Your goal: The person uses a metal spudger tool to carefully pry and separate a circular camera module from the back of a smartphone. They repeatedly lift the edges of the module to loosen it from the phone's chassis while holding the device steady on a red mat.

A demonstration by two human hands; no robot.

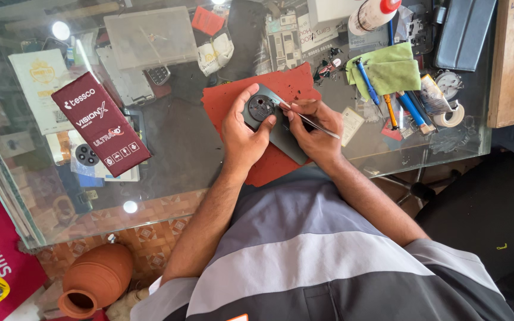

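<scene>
A dark phone back cover [285,135] with a round camera module lies on a red mat [228,99] on the glass table. My left hand [244,132] grips the cover's camera end, thumb beside the round module. My right hand [315,128] holds thin metal tweezers [313,122], their tip touching the cover's edge next to the camera ring.
A dark red box [100,123] lies at the left on the glass table [179,154]. A green cloth [391,68], blue screwdrivers [366,82], a tape roll [452,116], a white bottle [371,13] and phone parts crowd the right and back. A clay pot [93,278] stands on the floor.
</scene>
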